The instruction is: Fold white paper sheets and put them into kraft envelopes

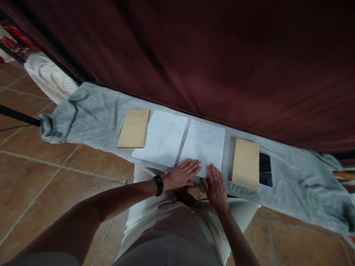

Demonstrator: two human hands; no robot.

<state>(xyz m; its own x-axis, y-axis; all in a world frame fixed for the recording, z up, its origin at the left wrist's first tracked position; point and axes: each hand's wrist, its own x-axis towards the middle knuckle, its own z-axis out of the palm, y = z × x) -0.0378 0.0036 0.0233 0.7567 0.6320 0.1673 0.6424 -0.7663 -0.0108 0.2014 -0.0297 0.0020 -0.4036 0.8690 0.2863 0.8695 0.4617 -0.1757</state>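
Note:
Two white sheets of paper lie side by side on a grey cloth, a left sheet (166,136) and a right sheet (205,144). My left hand (183,173), with a black band on its wrist, rests flat on the near edge of the right sheet, fingers pointing right. At that sheet's near right corner my right hand (215,186) lies flat, fingers stretched forward. Neither hand grips anything. A stack of brown envelopes (134,128) sits by the left sheet, slightly over its edge. Another brown envelope stack (245,162) is to the right of my right hand.
A dark phone-like device (265,169) is partly under the right envelope stack. The grey cloth (294,184) covers a long narrow surface. Behind it hangs a dark red curtain (222,66). A striped cloth (51,77) and a black bar (19,116) are at left, above a tiled floor (91,166).

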